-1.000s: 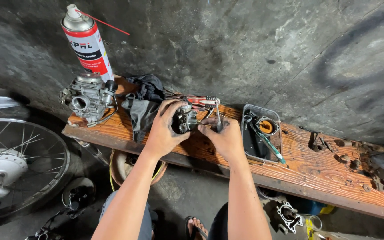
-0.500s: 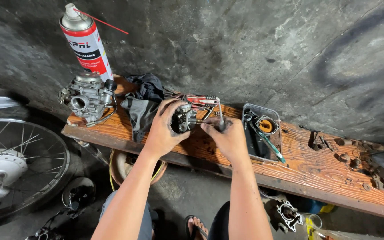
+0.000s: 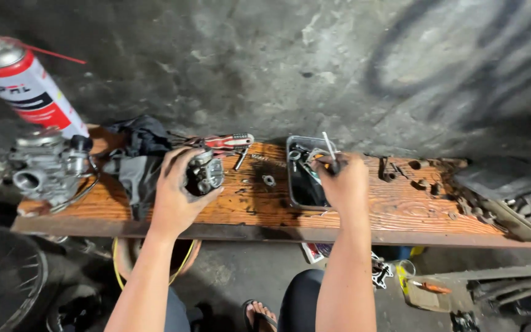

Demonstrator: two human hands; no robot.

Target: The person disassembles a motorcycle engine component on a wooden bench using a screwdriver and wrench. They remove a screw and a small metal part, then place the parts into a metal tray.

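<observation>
My left hand (image 3: 176, 193) grips a small dark metal carburettor part (image 3: 204, 172) resting on the wooden plank (image 3: 401, 212). My right hand (image 3: 342, 184) is over a shallow dark metal tray (image 3: 299, 190) and holds a thin metal tool (image 3: 329, 147) that points up out of the fingers. A small nut (image 3: 269, 181) and a spring (image 3: 264, 159) lie on the plank between the hands. A red-handled screwdriver (image 3: 228, 142) lies just behind the held part.
A grey carburettor (image 3: 44, 167) sits at the plank's left end beside a red and white spray can (image 3: 23, 83) and a dark rag (image 3: 136, 154). Small metal pieces (image 3: 416, 175) and engine parts (image 3: 517, 197) lie to the right. A spoked wheel (image 3: 1, 276) stands lower left.
My right hand left the part and moved right to the tray, carrying the thin tool. My left hand still holds the part. The camera moved closer and shifted right.
</observation>
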